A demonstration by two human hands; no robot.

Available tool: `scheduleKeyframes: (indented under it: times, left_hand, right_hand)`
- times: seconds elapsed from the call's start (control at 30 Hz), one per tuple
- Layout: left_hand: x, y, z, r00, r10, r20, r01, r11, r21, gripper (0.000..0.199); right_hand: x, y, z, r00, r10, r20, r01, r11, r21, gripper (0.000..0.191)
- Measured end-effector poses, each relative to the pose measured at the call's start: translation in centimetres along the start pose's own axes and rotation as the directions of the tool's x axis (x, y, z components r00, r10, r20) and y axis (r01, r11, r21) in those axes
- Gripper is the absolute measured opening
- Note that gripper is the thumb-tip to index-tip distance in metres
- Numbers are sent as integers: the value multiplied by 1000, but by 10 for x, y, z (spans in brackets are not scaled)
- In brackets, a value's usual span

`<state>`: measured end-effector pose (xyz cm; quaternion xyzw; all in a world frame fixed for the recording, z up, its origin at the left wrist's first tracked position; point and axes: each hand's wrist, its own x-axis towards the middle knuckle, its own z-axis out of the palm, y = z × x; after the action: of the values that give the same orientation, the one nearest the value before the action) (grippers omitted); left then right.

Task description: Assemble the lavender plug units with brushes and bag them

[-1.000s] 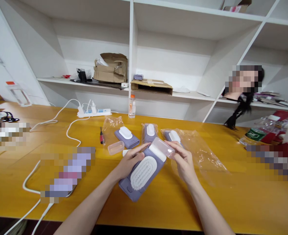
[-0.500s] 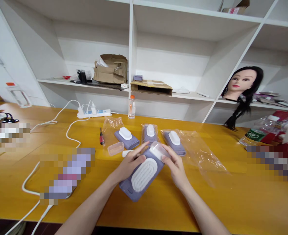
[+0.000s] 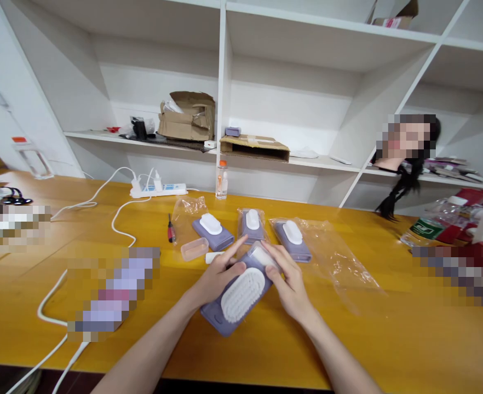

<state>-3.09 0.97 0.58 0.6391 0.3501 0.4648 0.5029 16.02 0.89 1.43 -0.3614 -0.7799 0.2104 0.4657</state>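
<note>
A purple brush-like device (image 3: 225, 317) with a white oval bristle pad (image 3: 243, 294) is held at a tilt above the table. My left hand (image 3: 214, 279) is closed around its left side, thumb beside the pad. My right hand (image 3: 291, 282) grips the upper right end, its thumb and fingers on a clear cap (image 3: 258, 250) over the white end. Behind my hands lie three similar purple devices with white oval tops: one at left (image 3: 212, 231), one in the middle (image 3: 251, 223) and one at right (image 3: 293, 238). A loose clear cap (image 3: 194, 249) lies left of them.
Clear plastic bags (image 3: 340, 257) spread to the right. A red-and-black screwdriver (image 3: 171, 230), a power strip (image 3: 163, 190) and white cables (image 3: 122, 219) are at left. A small bottle (image 3: 222, 180) stands by the shelf (image 3: 167, 139). A larger bottle (image 3: 426, 224) lies at right.
My right hand has shifted a little left, its fingers now closer over the clear cap. The purple device and my left hand have barely moved.
</note>
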Motion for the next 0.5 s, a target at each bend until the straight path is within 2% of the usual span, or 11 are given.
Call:
scheduleKeyframes:
  times: [0.17,0.27,0.37,0.5]
  left_hand:
    - [1,0,0,1000,-9,-24,8,999,-32,58]
    - [2,2,1,999,44,-28,-44,999,-2,48]
    - [4,3,2,996,82,-20,-82,997,-9,45]
    - [5,-1,0,998,69,-3,-69,997,-16,46]
  right_hand:
    - [0,1,-4,999,-24,35,25,1000,-8,39]
    - [0,2,-3,999,-17,43,17,1000,5,38]
    - [-1,2,0,1000,7,25,-7,1000,7,38]
    - [-3,2,4,1000,24,5,-24,1000,12,39]
